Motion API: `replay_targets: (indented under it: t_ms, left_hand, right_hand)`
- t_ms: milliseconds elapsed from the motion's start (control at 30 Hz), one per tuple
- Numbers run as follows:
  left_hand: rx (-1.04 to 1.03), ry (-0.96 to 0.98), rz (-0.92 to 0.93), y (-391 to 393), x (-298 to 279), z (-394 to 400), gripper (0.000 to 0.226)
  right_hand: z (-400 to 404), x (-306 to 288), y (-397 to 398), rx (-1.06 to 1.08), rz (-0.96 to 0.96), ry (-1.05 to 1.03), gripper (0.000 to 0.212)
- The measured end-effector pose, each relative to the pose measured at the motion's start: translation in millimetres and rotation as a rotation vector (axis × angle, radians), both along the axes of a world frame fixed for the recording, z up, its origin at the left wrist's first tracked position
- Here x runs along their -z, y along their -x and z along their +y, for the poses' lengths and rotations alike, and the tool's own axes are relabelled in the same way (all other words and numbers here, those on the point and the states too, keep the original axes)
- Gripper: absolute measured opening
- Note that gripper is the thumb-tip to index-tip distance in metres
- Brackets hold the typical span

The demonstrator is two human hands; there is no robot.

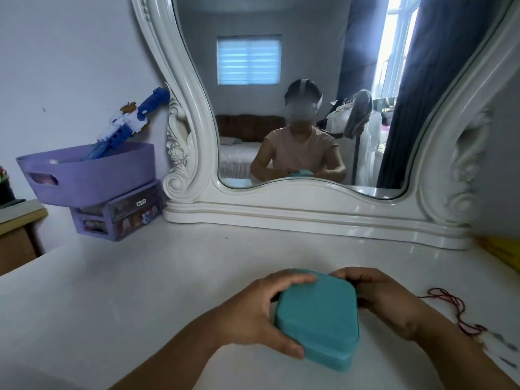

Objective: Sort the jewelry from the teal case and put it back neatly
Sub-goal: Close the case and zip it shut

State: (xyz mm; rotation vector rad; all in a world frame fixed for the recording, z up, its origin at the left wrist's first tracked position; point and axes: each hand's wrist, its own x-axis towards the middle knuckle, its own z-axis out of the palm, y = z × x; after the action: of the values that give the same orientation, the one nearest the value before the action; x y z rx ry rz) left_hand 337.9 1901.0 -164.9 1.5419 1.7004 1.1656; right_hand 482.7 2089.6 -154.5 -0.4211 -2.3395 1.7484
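Observation:
A closed teal case (pixel 316 319) with rounded corners rests on the white dressing table (pixel 140 291) near its front edge. My left hand (pixel 253 311) grips its left side, fingers over the far corner and thumb at the near corner. My right hand (pixel 385 299) holds the right side, fingers curled round the far right corner. A red cord necklace (pixel 455 311) lies on the table to the right of my right wrist. What the case holds is hidden.
A large white-framed mirror (pixel 309 209) stands at the back of the table. At the back left a purple basket (pixel 92 175) with a blue and white toy (pixel 126 122) sits on small purple drawers (pixel 118 218). Something yellow (pixel 503 254) lies at the right edge.

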Motion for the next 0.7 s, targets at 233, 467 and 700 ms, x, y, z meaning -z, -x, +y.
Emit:
replay_targets:
  t_ms: [233, 467, 700]
  left_hand:
    - [-0.008, -0.034, 0.012, -2, 17, 18, 0.09]
    - [0.017, -0.016, -0.061, 3, 20, 15, 0.09]
    - [0.103, -0.013, -0.016, 0, 16, 5, 0.094]
  right_hand:
    - [26, 18, -13, -0.008, -0.002, 0.047, 0.021]
    - [17, 19, -6, 0.015, -0.003, -0.297, 0.023]
    - [25, 16, -15, -0.189, 0.051, 0.021, 0.007]
